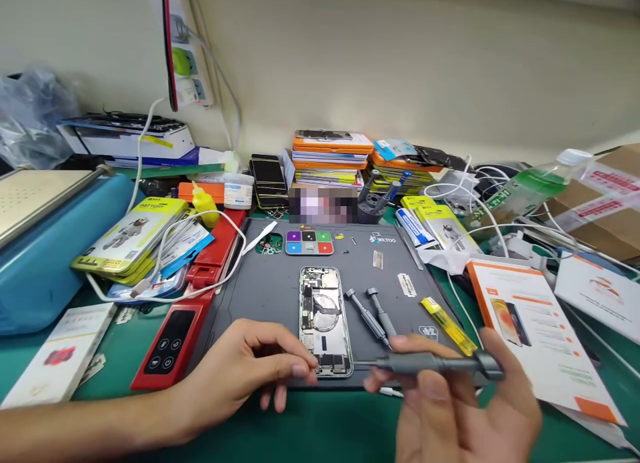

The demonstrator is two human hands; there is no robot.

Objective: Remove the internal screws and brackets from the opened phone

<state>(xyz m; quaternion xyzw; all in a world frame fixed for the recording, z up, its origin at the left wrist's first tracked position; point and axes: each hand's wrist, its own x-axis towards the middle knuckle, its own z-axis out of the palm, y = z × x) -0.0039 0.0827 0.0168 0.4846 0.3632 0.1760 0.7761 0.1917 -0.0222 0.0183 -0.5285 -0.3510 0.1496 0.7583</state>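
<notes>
Centrally in the head view, an opened silver phone with exposed circuitry point(324, 321) is lying on a dark grey rectangular work mat point(270, 283), its lower end close to the mat's near edge. The left hand point(240, 369) is being rested at that corner, fingers curled, fingertips touching the phone's bottom left. A grey metal precision screwdriver point(430, 363) is being gripped in the right hand point(450, 403), its tip held at the phone's bottom right edge. Two spare grey screwdrivers point(373, 316) and a yellow flat tool point(449, 325) are lying just right, narrowing that side; bare mat is being left above the phone.
</notes>
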